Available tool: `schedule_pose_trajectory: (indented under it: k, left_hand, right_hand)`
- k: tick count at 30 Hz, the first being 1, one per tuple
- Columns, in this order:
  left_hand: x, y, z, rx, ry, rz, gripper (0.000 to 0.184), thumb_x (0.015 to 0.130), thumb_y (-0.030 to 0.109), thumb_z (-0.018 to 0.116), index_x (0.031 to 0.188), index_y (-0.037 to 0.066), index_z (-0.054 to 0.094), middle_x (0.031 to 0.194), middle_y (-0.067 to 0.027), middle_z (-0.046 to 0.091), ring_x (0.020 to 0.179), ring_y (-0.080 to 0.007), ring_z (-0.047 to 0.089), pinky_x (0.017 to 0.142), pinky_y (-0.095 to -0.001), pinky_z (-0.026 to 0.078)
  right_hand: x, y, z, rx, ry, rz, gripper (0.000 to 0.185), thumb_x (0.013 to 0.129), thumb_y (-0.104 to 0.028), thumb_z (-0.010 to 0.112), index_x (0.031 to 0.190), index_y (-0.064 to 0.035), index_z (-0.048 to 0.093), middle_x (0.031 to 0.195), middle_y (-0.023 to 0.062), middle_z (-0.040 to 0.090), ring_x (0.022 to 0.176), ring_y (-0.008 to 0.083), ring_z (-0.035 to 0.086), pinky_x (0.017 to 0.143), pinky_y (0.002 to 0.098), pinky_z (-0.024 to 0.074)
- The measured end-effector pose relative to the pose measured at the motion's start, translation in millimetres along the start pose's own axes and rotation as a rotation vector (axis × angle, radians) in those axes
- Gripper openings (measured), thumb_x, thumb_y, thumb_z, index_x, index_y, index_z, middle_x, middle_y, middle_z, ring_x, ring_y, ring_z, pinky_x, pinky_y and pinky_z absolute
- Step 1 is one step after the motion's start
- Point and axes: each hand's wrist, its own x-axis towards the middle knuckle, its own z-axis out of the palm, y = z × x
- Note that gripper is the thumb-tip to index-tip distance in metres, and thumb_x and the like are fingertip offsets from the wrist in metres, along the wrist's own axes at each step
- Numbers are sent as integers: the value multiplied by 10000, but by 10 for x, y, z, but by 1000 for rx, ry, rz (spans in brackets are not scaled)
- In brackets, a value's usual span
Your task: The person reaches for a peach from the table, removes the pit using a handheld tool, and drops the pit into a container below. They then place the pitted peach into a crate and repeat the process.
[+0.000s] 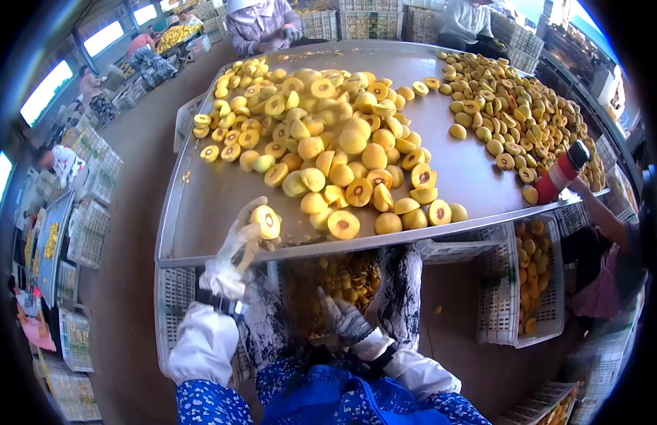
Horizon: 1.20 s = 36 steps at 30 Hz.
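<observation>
My left hand, in a pale glove, is closed around a halved yellow peach at the table's near edge. The cut face shows a reddish-brown centre. My right hand, in a grey striped glove, is low between my knees, above a crate holding peach pieces. Its fingers point up and to the left, look apart, and show nothing held. Ahead of my hands a large heap of whole and halved yellow peaches covers much of the metal table.
At the table's right lies a second heap of peach halves, beside a red bottle with a black cap. A white crate of peaches stands on the floor at right. Co-workers sit across the table and at right.
</observation>
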Motion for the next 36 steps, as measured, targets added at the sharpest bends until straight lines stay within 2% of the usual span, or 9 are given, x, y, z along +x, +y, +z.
schedule_pose_trajectory:
  k: [4, 6, 9, 17, 27, 31, 32, 35, 36]
  left_hand:
    - [-512, -365, -6, -619, 84, 23, 551, 916, 489, 459, 1180, 12, 537, 976, -229, 641, 762, -336, 659, 604, -364, 554]
    - [-717, -529, 61, -591, 219, -43, 559, 922, 521, 436, 1111, 12, 571, 913, -205, 655, 707, -302, 656, 619, -342, 553]
    - [-912, -571, 406, -461, 340, 49, 495, 950, 451, 442, 1129, 0, 540, 936, -196, 642, 705, -268, 650, 634, -327, 560]
    - [-1025, -892, 375, -339, 379, 90, 448, 945, 414, 458, 1129, 14, 538, 976, -182, 623, 826, -233, 612, 771, -343, 516]
    - [-1087, -953, 537, -262, 654, 43, 334, 927, 296, 458, 957, -4, 601, 791, -111, 624, 674, -166, 600, 617, -255, 508]
    - [-1124, -1012, 482, -85, 530, 60, 338, 917, 286, 484, 919, -18, 633, 785, -124, 654, 644, -179, 616, 613, -264, 517]
    - [-1131, -970, 498, -19, 480, 76, 319, 906, 266, 508, 904, -23, 643, 785, -108, 653, 642, -159, 609, 612, -252, 506]
    - [-1095, -930, 379, 36, 188, -2, 263, 899, 213, 554, 897, -28, 661, 825, -98, 671, 670, -136, 619, 593, -238, 491]
    - [-1064, -921, 381, -16, 99, -18, 254, 904, 214, 564, 905, -21, 659, 830, -104, 676, 672, -141, 627, 588, -238, 493]
  right_hand:
    - [38, -657, 61, -849, 140, -828, 140, 942, -153, 474, 1007, -58, 555, 630, 147, 537, 587, 373, 563, 471, 445, 417]
    - [24, -873, 204, -851, 67, -819, 168, 937, -194, 484, 1007, -57, 550, 594, 172, 546, 534, 383, 556, 472, 476, 419]
    - [-47, -1101, 449, -792, 61, -366, 183, 905, -195, 512, 1011, -49, 537, 737, 198, 574, 601, 375, 583, 494, 462, 427]
    - [-37, -1093, 642, -937, 36, -286, 324, 932, -324, 458, 1013, -14, 503, 621, 208, 574, 552, 393, 583, 483, 489, 437]
    - [-107, -1014, 662, -1019, -47, -129, 371, 904, -381, 491, 930, -12, 469, 554, 220, 553, 532, 418, 571, 484, 516, 418]
    - [-123, -1108, 462, -1014, -215, -159, 341, 850, -334, 569, 922, -26, 443, 549, 236, 532, 562, 426, 568, 495, 511, 419]
    - [-135, -1169, 366, -1100, -283, -188, 384, 905, -401, 530, 905, -17, 546, 595, 200, 577, 547, 314, 609, 509, 445, 445]
    - [-205, -1254, 327, 59, -419, 273, 414, 933, -436, 518, 938, -35, 619, 649, 67, 611, 570, 148, 574, 516, 295, 417]
    - [-224, -1233, 302, 106, -420, 332, 412, 937, -436, 509, 957, -39, 620, 658, 49, 605, 566, 140, 568, 511, 281, 416]
